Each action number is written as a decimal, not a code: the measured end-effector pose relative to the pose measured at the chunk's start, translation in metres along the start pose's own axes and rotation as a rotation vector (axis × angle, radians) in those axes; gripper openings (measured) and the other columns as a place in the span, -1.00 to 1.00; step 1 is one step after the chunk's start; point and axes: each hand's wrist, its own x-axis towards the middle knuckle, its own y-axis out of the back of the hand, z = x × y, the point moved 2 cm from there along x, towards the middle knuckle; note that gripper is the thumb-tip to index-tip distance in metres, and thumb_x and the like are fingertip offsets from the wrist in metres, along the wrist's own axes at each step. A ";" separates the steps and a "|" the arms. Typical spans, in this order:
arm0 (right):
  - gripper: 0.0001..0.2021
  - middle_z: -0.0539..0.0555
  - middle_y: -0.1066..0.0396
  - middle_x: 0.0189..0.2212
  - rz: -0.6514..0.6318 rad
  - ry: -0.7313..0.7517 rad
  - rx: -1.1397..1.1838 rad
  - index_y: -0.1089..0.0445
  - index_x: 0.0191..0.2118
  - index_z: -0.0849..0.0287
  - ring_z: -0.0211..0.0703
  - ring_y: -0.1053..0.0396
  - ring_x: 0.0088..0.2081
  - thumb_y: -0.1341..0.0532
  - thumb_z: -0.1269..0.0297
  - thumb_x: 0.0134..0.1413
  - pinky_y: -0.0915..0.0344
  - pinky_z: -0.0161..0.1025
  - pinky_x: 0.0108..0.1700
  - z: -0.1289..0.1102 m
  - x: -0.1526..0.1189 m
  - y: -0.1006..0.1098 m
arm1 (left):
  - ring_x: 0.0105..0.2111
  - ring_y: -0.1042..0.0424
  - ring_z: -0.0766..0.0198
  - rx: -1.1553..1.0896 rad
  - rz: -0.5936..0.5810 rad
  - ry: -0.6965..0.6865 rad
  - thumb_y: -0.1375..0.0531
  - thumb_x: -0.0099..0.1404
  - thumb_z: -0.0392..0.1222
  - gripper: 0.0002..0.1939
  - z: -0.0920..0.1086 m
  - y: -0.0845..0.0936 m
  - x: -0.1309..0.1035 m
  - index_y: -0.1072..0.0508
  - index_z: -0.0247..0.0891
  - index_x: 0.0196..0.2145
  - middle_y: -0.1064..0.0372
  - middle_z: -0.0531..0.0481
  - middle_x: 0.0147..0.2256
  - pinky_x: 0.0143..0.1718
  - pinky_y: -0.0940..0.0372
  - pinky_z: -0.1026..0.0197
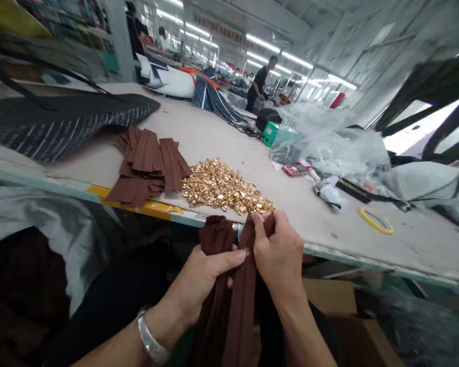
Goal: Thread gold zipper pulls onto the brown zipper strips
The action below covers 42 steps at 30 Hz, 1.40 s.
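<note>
Brown zipper tapes (241,300) hang down in front of the table edge. My left hand (202,272), with a silver bracelet at its wrist, is closed around a bundle of them. A small gold piece, perhaps a zipper slider, shows at its thumb tip. My right hand (277,250) pinches the upper end of one tape, close to the edge; whether a slider is between its fingers is hidden. Just beyond both hands lies a heap of small gold metal pieces (222,186) that look like zipper sliders. To its left are stacked short brown tapes (147,160).
Striped dark fabric (61,127) covers the table's left end. A green box (270,133), clear plastic bags (329,142) and a yellow tape roll (376,220) lie to the right. Cardboard (329,295) is under the table. A person (260,84) stands farther back.
</note>
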 end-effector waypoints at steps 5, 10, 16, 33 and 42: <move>-0.80 -0.07 -0.33 -0.53 -0.378 -0.102 0.517 -0.33 -0.33 0.15 -0.24 -0.26 -0.50 -0.18 0.12 0.19 -0.19 -0.30 -0.44 -0.001 -0.011 -0.001 | -0.58 -0.22 0.41 0.091 -0.032 -0.093 -0.35 0.01 -0.25 -0.86 0.003 -0.001 -0.004 -0.48 -0.30 -0.44 -0.30 0.10 -0.54 -0.61 -0.16 0.38; -0.74 -0.05 -0.36 -0.50 -0.553 -0.102 0.691 -0.40 -0.38 0.17 -0.28 -0.29 -0.45 -0.16 0.12 0.24 -0.21 -0.36 -0.41 0.004 -0.025 0.008 | -0.55 -0.21 0.38 0.231 -0.078 -0.176 -0.31 0.03 -0.26 -0.90 0.003 0.001 -0.010 -0.47 -0.30 -0.44 -0.28 0.11 -0.53 -0.59 -0.19 0.35; -0.65 -0.05 -0.34 -0.58 -0.661 -0.154 0.709 -0.36 -0.44 0.17 -0.27 -0.31 -0.51 -0.10 0.07 0.28 -0.23 -0.33 -0.42 0.014 -0.028 0.020 | -0.56 -0.22 0.37 0.270 -0.193 -0.107 -0.29 -0.01 -0.27 -0.90 0.001 -0.002 -0.017 -0.46 -0.31 -0.47 -0.29 0.11 -0.56 -0.57 -0.16 0.32; -0.83 0.11 -0.45 -0.45 -0.138 0.264 -0.488 -0.35 -0.39 0.19 -0.05 -0.38 -0.44 -0.21 0.23 0.18 -0.10 -0.21 -0.43 -0.003 0.013 -0.003 | -0.63 -0.21 0.41 0.185 -0.042 -0.015 -0.28 0.01 -0.16 -0.84 -0.002 0.009 -0.015 -0.43 -0.32 -0.52 -0.34 0.09 -0.58 -0.54 -0.05 0.31; -0.88 -0.04 -0.50 -0.38 -0.265 0.303 0.430 -0.44 -0.28 0.07 -0.23 -0.47 -0.34 -0.30 0.43 0.07 -0.38 -0.35 -0.30 0.024 -0.028 0.019 | -0.64 -0.24 0.41 0.072 -0.062 0.065 -0.30 -0.01 -0.16 -0.83 -0.010 0.013 -0.015 -0.46 -0.31 -0.46 -0.36 0.08 -0.56 -0.55 -0.07 0.32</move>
